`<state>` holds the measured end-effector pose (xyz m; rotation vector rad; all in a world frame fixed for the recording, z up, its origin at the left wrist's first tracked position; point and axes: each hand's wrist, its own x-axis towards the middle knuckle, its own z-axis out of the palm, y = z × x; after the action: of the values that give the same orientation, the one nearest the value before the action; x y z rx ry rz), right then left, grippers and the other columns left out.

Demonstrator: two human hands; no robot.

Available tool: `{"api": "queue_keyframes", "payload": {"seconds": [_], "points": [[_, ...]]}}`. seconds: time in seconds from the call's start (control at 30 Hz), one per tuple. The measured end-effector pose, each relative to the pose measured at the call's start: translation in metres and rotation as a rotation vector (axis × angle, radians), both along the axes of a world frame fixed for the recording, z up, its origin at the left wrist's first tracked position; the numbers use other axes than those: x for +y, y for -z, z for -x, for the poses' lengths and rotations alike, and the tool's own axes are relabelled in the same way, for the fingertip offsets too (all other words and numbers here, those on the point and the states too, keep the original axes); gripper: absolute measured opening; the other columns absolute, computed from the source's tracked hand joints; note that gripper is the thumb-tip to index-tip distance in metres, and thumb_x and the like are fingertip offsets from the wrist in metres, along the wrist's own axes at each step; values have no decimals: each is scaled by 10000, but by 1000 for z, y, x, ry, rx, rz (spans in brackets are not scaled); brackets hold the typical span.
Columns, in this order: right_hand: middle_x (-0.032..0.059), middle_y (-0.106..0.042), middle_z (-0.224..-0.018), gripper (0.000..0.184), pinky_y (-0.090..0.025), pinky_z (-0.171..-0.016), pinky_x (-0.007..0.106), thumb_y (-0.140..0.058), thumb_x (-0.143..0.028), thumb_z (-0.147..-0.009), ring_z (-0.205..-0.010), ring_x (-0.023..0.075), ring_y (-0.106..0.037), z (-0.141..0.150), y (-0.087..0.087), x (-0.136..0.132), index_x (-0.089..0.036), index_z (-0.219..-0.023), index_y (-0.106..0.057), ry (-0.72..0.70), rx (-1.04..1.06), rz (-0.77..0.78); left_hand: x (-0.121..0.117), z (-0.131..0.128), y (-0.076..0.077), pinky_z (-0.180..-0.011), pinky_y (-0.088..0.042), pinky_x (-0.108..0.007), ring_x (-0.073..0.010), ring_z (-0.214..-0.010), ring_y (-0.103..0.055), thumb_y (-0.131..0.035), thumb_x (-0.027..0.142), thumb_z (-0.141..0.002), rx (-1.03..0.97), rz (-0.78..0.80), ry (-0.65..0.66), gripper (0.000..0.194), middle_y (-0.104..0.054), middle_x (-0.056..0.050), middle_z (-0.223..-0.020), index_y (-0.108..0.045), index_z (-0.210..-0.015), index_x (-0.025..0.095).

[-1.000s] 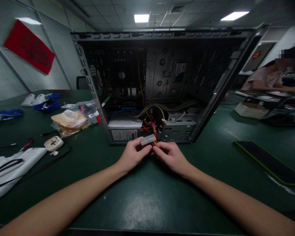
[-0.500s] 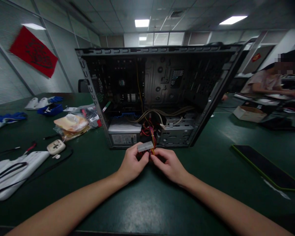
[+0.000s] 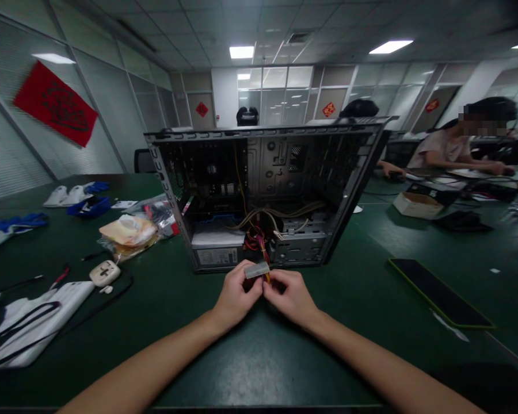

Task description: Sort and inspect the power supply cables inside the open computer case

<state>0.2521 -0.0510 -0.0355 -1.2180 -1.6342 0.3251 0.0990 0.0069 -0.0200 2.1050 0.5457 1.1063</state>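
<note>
A black computer case [image 3: 263,131] stands on the green table with its side open towards me. Just in front of it, my left hand [image 3: 237,292] is closed on a wide, light grey power connector [image 3: 257,270]. My right hand [image 3: 291,294] pinches the coloured cables [image 3: 266,277] close to the connector's right end; its fingertips partly hide them. Those wires run back into the case, past a tangle of red and yellow wires [image 3: 255,237]. The power supply [image 3: 217,257] sits at the case's lower left, a metal drive cage [image 3: 300,250] at its lower right.
To the left lie a white power strip-like slab [image 3: 43,328], an earbud case [image 3: 105,273], a tissue pack [image 3: 127,231] and gloves [image 3: 19,223]. A dark, green-edged mat [image 3: 435,292] lies right, with a cardboard box [image 3: 416,204] behind it. Another person [image 3: 446,146] sits at the far right.
The view has tilted up and turned slightly right, so the case appears lower and more of the room shows behind it. Both hands keep their grip, with hardly any movement relative to the case.
</note>
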Motion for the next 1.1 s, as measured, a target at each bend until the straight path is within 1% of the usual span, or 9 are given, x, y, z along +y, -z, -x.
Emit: {"api": "queue_keyframes", "payload": {"seconds": [0.1,0.17,0.3,0.4,0.5,0.67,0.83,0.97,1.1], "points": [[-13,-529,-550,166,-363,-494,215,-557,-178,-792,-490,109,-473,3,-2,0,-157,-636,-610,80,-9,-16,-1,-1,-1,-720,-463,-275,-173,-785,-577,-546,191,-880,17,0,-30,97,-600,-43,-839,-634,-861,154],[-12,-534,-557,153,-365,-502,216,-553,-175,-782,-496,110,-476,4,-4,-1,-156,-641,-609,108,-16,-25,-1,-2,-2,-683,-447,-267,-169,-752,-561,-545,200,-881,36,4,-50,103,-591,-38,-813,-630,-844,156],[-10,-541,-570,133,-372,-511,219,-534,-159,-765,-513,116,-477,0,-8,-3,-163,-656,-611,110,-16,-26,-2,-2,-5,-688,-436,-264,-162,-739,-548,-538,203,-878,71,4,-4,104,-573,-22,-791,-612,-819,162],[-10,-532,-561,153,-376,-511,222,-530,-159,-766,-523,124,-481,-2,-11,-4,-171,-627,-593,74,-18,-17,-2,0,-8,-708,-439,-266,-161,-746,-546,-531,203,-877,68,17,47,110,-564,-16,-786,-596,-799,162],[3,-578,-601,143,-402,-539,230,-540,-168,-789,-556,136,-515,-2,-13,-4,-169,-670,-620,11,-14,2,-3,0,-10,-728,-448,-271,-170,-764,-564,-569,240,-864,53,61,74,101,-580,-22,-803,-595,-810,159],[12,-612,-623,150,-427,-556,239,-565,-196,-840,-560,143,-541,-5,-13,-3,-169,-716,-645,-40,4,15,-3,0,-10,-722,-446,-258,-159,-753,-558,-574,255,-888,26,130,56,129,-569,-14,-790,-600,-811,155],[39,-699,-736,181,-487,-672,273,-560,-257,-916,-676,173,-640,-9,-14,-4,-177,-810,-682,-146,16,39,-2,2,-10,-706,-440,-250,-152,-742,-543,-565,248,-899,10,127,36,134,-554,-11,-784,-605,-812,154],[42,-696,-741,242,-492,-694,279,-515,-289,-959,-687,168,-643,-12,-15,-5,-179,-826,-683,-192,-3,16,-2,3,-11,-662,-435,-236,-143,-705,-539,-570,255,-895,-4,146,44,146,-557,-6,-759,-596,-797,150],[55,-687,-766,255,-494,-700,287,-487,-299,-977,-700,170,-629,-13,-13,-6,-176,-861,-677,-190,-37,-10,-3,3,-10,-641,-434,-232,-138,-688,-537,-574,263,-894,-20,172,40,156,-552,-1,-744,-590,-788,150]]}}
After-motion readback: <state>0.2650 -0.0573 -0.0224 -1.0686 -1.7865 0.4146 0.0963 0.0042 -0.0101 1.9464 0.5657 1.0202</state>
